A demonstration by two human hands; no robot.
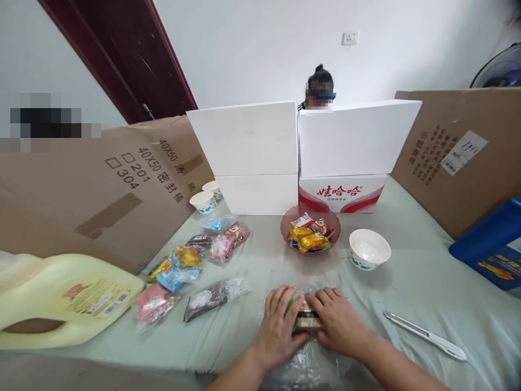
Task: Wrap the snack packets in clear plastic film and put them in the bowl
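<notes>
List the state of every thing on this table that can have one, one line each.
Left hand: closed on a clear-wrapped snack pack.
Right hand: gripping the same pack.
Translucent red plastic bowl: upright, holding wrapped snacks.
White paper bowl: upright, empty.
Pale yellow plastic jug: lying on its side.
Grey utility knife: lying flat, untouched.

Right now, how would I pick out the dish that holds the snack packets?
Start at the red-and-white printed carton under the white boxes at the back of the table. Directly in front of it sits a translucent pink bowl with yellow packets inside. The white paper bowl beside it looks empty, and the other packets lie loose to the left.
</notes>
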